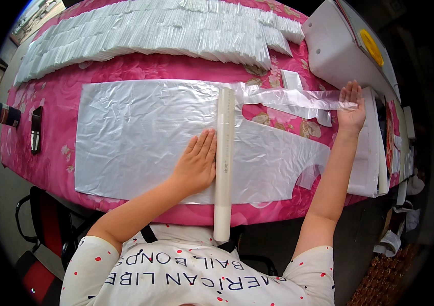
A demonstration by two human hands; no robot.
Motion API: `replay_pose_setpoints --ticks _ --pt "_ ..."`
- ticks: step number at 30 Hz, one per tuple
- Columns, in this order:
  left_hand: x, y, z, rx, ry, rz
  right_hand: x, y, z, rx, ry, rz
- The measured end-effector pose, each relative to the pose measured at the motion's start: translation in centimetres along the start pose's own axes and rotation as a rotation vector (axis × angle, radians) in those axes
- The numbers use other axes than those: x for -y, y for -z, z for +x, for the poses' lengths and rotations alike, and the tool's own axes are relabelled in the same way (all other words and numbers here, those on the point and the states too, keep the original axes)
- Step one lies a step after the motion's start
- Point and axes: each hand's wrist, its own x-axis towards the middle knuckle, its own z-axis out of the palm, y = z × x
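A thin clear plastic sheet (140, 132), cut in an apron-like shape, lies flat on the pink flowered tablecloth (59, 89). A long white tube (224, 163) lies across it from front to back. My left hand (197, 163) rests flat and open on the sheet, its fingertips against the tube's left side. My right hand (351, 107) is stretched out to the right, fingers open, pressing the end of the sheet's narrow strap (298, 99) near a white stack.
Rows of folded clear plastic items (150, 30) cover the far side of the table. A white machine (337, 48) with a yellow disc stands at the far right. A stack of white sheets (372, 163), a dark bottle (3, 113) and a black tool (35, 128) lie near the edges.
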Motion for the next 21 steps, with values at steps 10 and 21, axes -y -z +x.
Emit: replay_pose_setpoints --ticks 10,21 --pt "0.7 -0.7 -0.3 -0.171 -0.032 -0.211 -21.9 -22.7 -24.3 0.971 -0.057 -1.06" --pt "0.3 -1.6 0.0 -0.078 0.002 -0.019 -33.9 -21.5 -37.3 1.362 -0.045 -1.203"
